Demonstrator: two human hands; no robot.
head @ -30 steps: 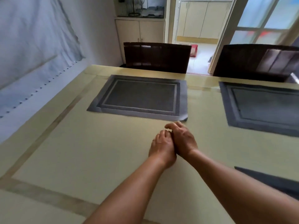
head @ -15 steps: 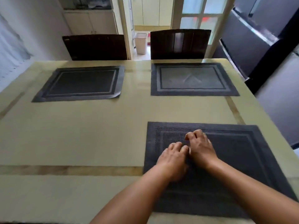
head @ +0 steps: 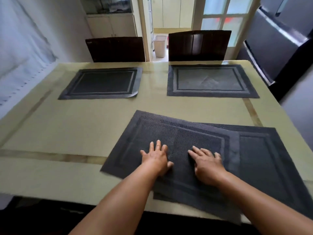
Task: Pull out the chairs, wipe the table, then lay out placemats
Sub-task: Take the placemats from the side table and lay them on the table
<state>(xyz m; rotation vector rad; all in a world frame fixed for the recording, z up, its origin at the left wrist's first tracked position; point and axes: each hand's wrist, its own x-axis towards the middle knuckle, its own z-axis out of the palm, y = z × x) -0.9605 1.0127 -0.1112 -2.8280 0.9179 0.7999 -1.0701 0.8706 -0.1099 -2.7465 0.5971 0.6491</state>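
Observation:
Two dark grey placemats lie overlapped at the near right of the pale green table (head: 71, 126). The top placemat (head: 176, 133) is skewed, its left end reaching toward the table's middle. The lower placemat (head: 264, 153) shows to its right. My left hand (head: 156, 157) and my right hand (head: 205, 162) press flat on the top mat, fingers spread, holding nothing. Two more placemats lie on the far side, one at the far left (head: 103, 83) with a curled near corner, one at the far right (head: 210, 80).
Two dark wooden chairs (head: 116, 49) (head: 199, 44) stand beyond the far table edge. A white bin (head: 160, 45) sits in the doorway behind them. A grey refrigerator (head: 277, 48) stands to the right, a wall with pale cloth (head: 22, 53) to the left.
My hands, held together with curled fingers before, have spread apart and flat. The top mat has slid and turned to the left, uncovering a second mat beneath it. The view has swung right.

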